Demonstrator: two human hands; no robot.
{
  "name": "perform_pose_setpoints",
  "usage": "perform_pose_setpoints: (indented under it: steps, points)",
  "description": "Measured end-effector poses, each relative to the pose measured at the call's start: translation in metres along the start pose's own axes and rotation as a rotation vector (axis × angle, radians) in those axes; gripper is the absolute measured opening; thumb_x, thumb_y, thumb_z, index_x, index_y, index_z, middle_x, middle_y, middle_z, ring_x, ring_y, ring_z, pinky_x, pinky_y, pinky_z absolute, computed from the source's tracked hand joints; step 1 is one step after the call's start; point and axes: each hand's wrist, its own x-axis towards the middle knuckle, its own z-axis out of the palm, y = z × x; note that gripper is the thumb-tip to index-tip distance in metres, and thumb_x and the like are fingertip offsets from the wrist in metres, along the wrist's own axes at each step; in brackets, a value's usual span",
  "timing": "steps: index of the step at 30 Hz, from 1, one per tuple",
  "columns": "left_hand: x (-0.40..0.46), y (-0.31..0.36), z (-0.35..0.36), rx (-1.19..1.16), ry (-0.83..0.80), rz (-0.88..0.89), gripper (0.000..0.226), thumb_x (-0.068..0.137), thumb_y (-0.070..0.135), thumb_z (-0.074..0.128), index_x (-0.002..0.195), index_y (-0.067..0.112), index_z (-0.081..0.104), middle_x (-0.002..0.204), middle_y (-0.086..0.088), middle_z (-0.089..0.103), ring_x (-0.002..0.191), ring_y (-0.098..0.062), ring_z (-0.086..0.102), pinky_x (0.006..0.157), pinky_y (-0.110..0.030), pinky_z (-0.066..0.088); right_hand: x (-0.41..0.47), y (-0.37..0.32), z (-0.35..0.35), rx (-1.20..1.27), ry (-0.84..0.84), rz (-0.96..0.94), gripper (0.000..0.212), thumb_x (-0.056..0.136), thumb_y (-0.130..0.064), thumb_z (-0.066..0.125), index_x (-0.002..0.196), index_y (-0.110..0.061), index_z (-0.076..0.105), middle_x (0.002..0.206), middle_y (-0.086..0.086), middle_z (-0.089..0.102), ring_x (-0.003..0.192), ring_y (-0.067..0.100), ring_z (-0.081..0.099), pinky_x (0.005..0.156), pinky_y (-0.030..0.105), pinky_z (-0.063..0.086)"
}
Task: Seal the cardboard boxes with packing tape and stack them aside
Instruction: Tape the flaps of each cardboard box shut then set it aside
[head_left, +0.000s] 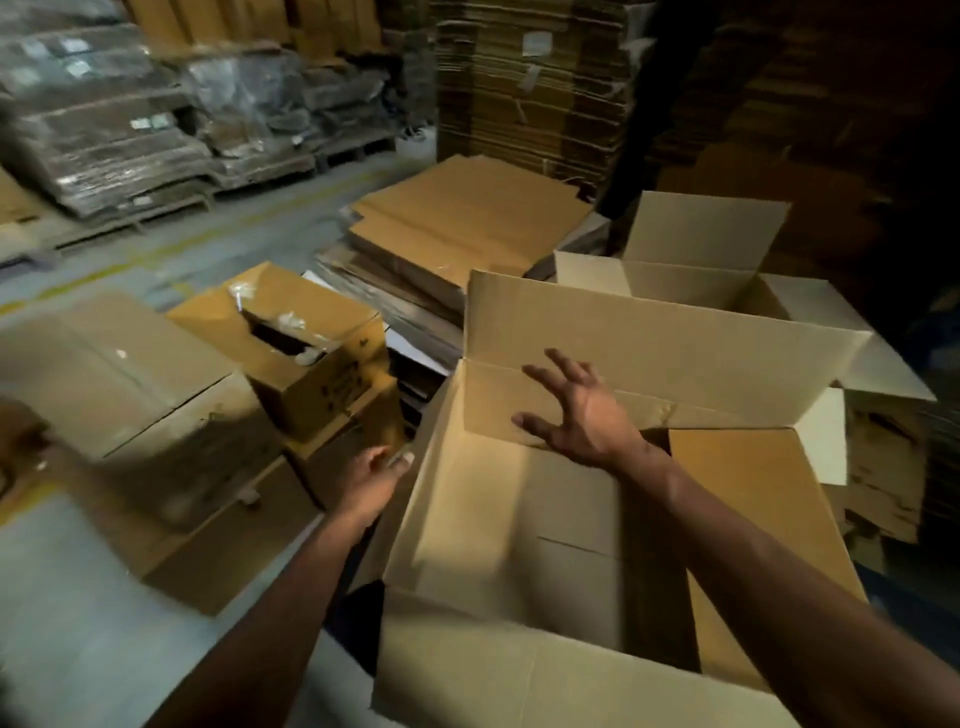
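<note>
The open cardboard box (519, 519) sits under both arms. The right hand (576, 410) hovers inside it near the far flap (660, 343) — fingers spread, gripping nothing. The left hand (376, 475) touches the box's left wall, fingers relaxed.

Two bare hands are in view: the left hand (376, 475) at the left wall of the near open cardboard box (483, 649), the right hand (576, 410) above that box's inside. Two open boxes: the near one and a second open box (691, 283) just behind it. Left of the near box stand two closed boxes: one small printed box (317, 358) and one large blurred box (140, 410) beyond it. Behind and left of the near box lies one stack of flattened cartons (457, 228).
</note>
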Motion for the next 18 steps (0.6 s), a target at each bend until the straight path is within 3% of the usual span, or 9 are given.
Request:
perform_pose_setpoints:
  steps: [3, 6, 8, 10, 12, 14, 16, 18]
  points:
    - [-0.005, -0.022, -0.009, -0.138, -0.171, -0.278, 0.06, 0.098, 0.056, 0.062, 0.146, 0.022, 0.051, 0.14, -0.008, 0.056, 0.124, -0.029, 0.054, 0.102, -0.04, 0.045, 0.036, -0.009, 0.003, -0.035, -0.005, 0.028, 0.075, 0.093, -0.065, 0.059, 0.158, -0.035, 0.035, 0.172, 0.003, 0.014, 0.153, 0.039, 0.022, 0.118, 0.059, 0.034]
    - [-0.005, -0.039, -0.01, -0.156, -0.262, -0.362, 0.085, 0.085, 0.071, 0.068, 0.15, 0.019, 0.05, 0.151, -0.011, 0.052, 0.136, -0.034, 0.047, 0.114, -0.049, 0.038, 0.053, -0.008, 0.013, -0.036, -0.031, 0.042, 0.074, 0.094, -0.063, 0.06, 0.157, -0.033, 0.036, 0.172, 0.004, 0.014, 0.152, 0.039, 0.022, 0.117, 0.058, 0.034]
    - [-0.001, -0.05, -0.011, -0.19, -0.281, -0.41, 0.101, 0.073, 0.081, 0.071, 0.149, 0.018, 0.052, 0.148, -0.011, 0.054, 0.133, -0.034, 0.049, 0.111, -0.049, 0.039, 0.058, -0.01, 0.021, -0.052, -0.064, 0.033, 0.073, 0.094, -0.063, 0.06, 0.157, -0.033, 0.036, 0.172, 0.003, 0.013, 0.153, 0.04, 0.021, 0.117, 0.059, 0.034]
    - [0.004, -0.058, -0.015, -0.252, -0.267, -0.477, 0.099, 0.079, 0.08, 0.066, 0.153, 0.017, 0.048, 0.15, -0.013, 0.052, 0.132, -0.035, 0.048, 0.108, -0.048, 0.037, 0.06, -0.015, 0.027, -0.057, -0.103, 0.025, 0.072, 0.095, -0.061, 0.061, 0.157, -0.035, 0.035, 0.172, 0.002, 0.01, 0.154, 0.04, 0.018, 0.118, 0.06, 0.033]
    - [0.011, -0.06, -0.022, -0.358, -0.243, -0.453, 0.085, 0.094, 0.069, 0.058, 0.156, 0.013, 0.043, 0.16, -0.017, 0.042, 0.144, -0.04, 0.04, 0.115, -0.047, 0.031, 0.065, -0.018, 0.028, -0.073, -0.115, 0.024, 0.072, 0.095, -0.059, 0.062, 0.157, -0.035, 0.034, 0.172, 0.001, 0.009, 0.154, 0.039, 0.018, 0.118, 0.06, 0.033]
    - [0.023, -0.062, -0.034, -0.387, -0.117, -0.379, 0.073, 0.1, 0.053, 0.061, 0.153, 0.006, 0.046, 0.16, -0.019, 0.041, 0.147, -0.04, 0.038, 0.115, -0.042, 0.033, 0.072, -0.018, 0.025, -0.091, -0.104, 0.029, 0.072, 0.095, -0.058, 0.062, 0.157, -0.035, 0.033, 0.172, 0.001, 0.01, 0.154, 0.039, 0.019, 0.117, 0.06, 0.034]
    - [0.021, -0.053, -0.06, -0.32, -0.022, -0.326, 0.065, 0.094, 0.051, 0.07, 0.145, 0.014, 0.055, 0.15, -0.014, 0.052, 0.135, -0.037, 0.049, 0.113, -0.043, 0.039, 0.08, -0.015, 0.019, -0.098, -0.09, 0.028, 0.072, 0.095, -0.057, 0.063, 0.157, -0.036, 0.033, 0.172, 0.0, 0.01, 0.154, 0.04, 0.019, 0.116, 0.06, 0.036]
    - [0.02, -0.04, -0.094, -0.253, 0.015, -0.226, 0.057, 0.076, 0.055, 0.081, 0.123, 0.024, 0.069, 0.13, -0.011, 0.067, 0.116, -0.035, 0.063, 0.106, -0.052, 0.048, 0.088, -0.012, 0.007, -0.097, -0.059, 0.032, 0.071, 0.095, -0.055, 0.064, 0.156, -0.036, 0.034, 0.172, 0.0, 0.01, 0.154, 0.039, 0.019, 0.116, 0.061, 0.036]
